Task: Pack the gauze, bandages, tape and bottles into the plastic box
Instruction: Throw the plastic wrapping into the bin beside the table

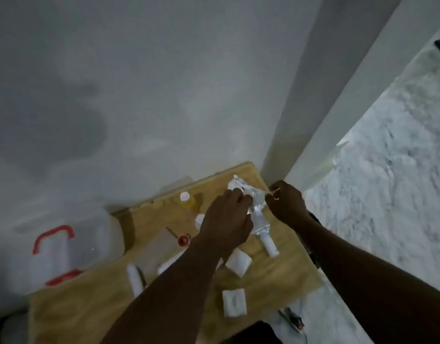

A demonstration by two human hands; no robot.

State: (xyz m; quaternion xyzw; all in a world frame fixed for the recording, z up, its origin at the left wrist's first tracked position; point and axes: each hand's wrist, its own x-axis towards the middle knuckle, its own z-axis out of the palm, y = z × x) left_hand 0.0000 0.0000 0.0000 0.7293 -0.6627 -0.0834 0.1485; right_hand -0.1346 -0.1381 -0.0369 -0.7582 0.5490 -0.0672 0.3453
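Grey walls meet in a corner above a wooden table (pixel 276 276) in the lower half of the frame, with marbled floor on the right. At centre the left hand (pixel 226 219) curls its fingers over a crinkled clear wrapper (pixel 257 209) covering the upper end of a white bandage roll (pixel 269 243), while the right hand (pixel 287 203) pinches the wrapper's thin edge just to the right (blur hides finer detail). A gauze pad (pixel 238 263) and a second pad (pixel 234 302) lie below the hands, a yellow bottle (pixel 188 202) stands to their left, and the plastic box (pixel 72 244) with red handles sits at the left edge.
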